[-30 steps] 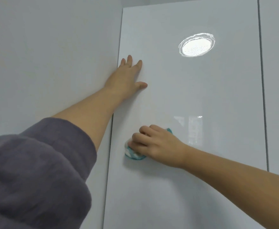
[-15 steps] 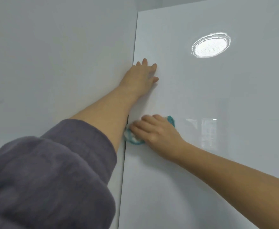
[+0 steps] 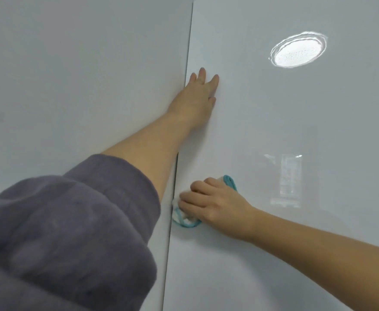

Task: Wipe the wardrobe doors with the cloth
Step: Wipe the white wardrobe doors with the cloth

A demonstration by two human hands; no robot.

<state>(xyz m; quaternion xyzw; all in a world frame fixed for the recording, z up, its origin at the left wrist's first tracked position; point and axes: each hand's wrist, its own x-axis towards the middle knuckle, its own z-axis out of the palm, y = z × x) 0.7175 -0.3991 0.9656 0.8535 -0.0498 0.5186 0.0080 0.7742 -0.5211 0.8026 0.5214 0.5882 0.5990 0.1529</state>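
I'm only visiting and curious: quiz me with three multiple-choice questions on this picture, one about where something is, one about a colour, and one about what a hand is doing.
1. Where on the wardrobe door is the cloth?
A. by its left edge as seen
B. at its middle
C. at its top right corner

2. What colour is the cloth's border?
A. red
B. teal
C. black

3. How does the left hand lie?
A. curled in a fist
B. pinching a handle
C. flat on the door with its fingers straight

Answers:
1 A: the cloth sits right at the door's edge, under the right hand.
2 B: a teal rim shows round the white cloth.
3 C: its fingers lie straight against the panel and hold nothing.
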